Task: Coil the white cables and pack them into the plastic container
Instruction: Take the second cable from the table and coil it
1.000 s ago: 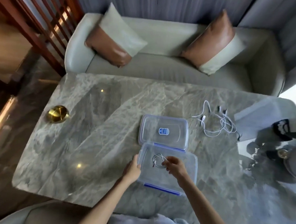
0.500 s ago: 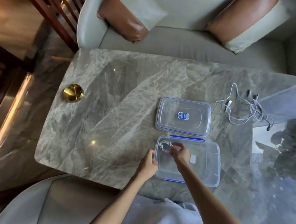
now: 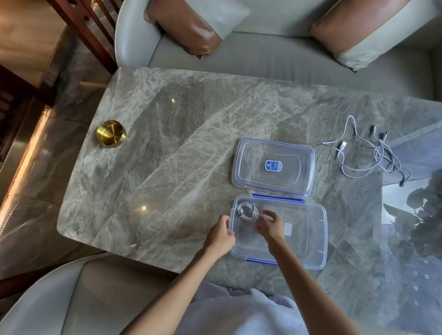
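Observation:
A clear plastic container [image 3: 316, 240] with blue clips lies open near the table's front edge. A coiled white cable [image 3: 247, 211] rests in its far left corner. My left hand [image 3: 222, 236] grips the container's left rim. My right hand [image 3: 269, 226] hovers inside the container just right of the coil, fingers spread and holding nothing. The clear lid [image 3: 274, 168] with a blue label lies flat just beyond the container. A loose tangle of white cables [image 3: 365, 155] sprawls on the table to the far right of the lid.
The marble table [image 3: 176, 164] carries a round brass dish [image 3: 111, 133] at its left. A grey sofa [image 3: 273, 61] with two brown-and-grey cushions stands beyond the far edge. A wooden railing [image 3: 76, 13] rises at the far left. A glossy reflective patch covers the table's right end.
My right hand set the coiled cable into the container's far left corner and let go, drawing back slightly. The view shifted nearer and lower; the left hand stayed on the rim.

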